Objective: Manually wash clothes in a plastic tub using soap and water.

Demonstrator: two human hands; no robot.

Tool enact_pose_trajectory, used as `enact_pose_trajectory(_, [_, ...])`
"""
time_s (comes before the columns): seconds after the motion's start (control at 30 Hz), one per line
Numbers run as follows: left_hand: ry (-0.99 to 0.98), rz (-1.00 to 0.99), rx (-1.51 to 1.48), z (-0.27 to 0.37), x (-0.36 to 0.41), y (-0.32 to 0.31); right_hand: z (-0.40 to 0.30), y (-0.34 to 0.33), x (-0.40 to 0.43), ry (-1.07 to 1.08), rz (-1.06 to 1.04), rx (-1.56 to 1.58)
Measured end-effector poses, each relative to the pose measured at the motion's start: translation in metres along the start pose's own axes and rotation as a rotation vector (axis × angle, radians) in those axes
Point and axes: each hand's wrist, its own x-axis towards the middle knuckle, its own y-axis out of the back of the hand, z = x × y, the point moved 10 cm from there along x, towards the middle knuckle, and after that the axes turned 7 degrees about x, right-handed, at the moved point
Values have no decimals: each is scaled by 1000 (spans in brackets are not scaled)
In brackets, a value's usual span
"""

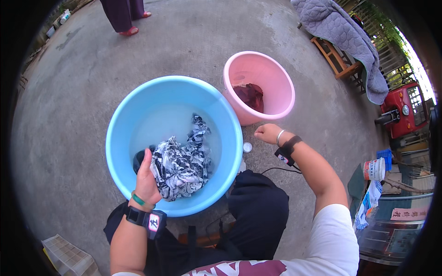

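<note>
A black-and-white patterned cloth [178, 169] lies bunched in a light blue basin [176, 81], partly in cloudy water. My left hand [147, 183] grips its left side, thumb up, with the other fingers hidden by the cloth. Just beyond that thumb a dark piece of fabric [138, 160] shows at the basin wall. My right hand [267, 134] hovers to the right of the basin, its fingers curled in and nothing visible in them. A pink bucket [272, 74] stands beyond it, holding a dark red cloth [250, 96]. Between basin and right hand sits a small white cap [247, 147].
A person in dark trousers and red shoes [129, 31] stands on the concrete floor [62, 114] at the upper left. A grey quilt [338, 31] drapes over a wooden rack [331, 55]. A red vehicle [402, 110] is at the right, a plastic crate [70, 257] at lower left.
</note>
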Motion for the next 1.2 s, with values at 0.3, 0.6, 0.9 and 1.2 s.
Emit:
enact_pose_trajectory(0.3, [1,159,64,6,-25,7,74,-211,6,-76,97,-62])
enact_pose_trajectory(0.6, [64,185,78,3,-30,-2,69,-242,27,-194,49,-33])
enact_pose_trajectory(0.9, [82,143,41,-2,-13,-20,206,-233,39,-347,598,1127])
enact_pose_trajectory(1.2, [34,37,-25,-10,4,0,62,-141,-7,-353,-148,1939])
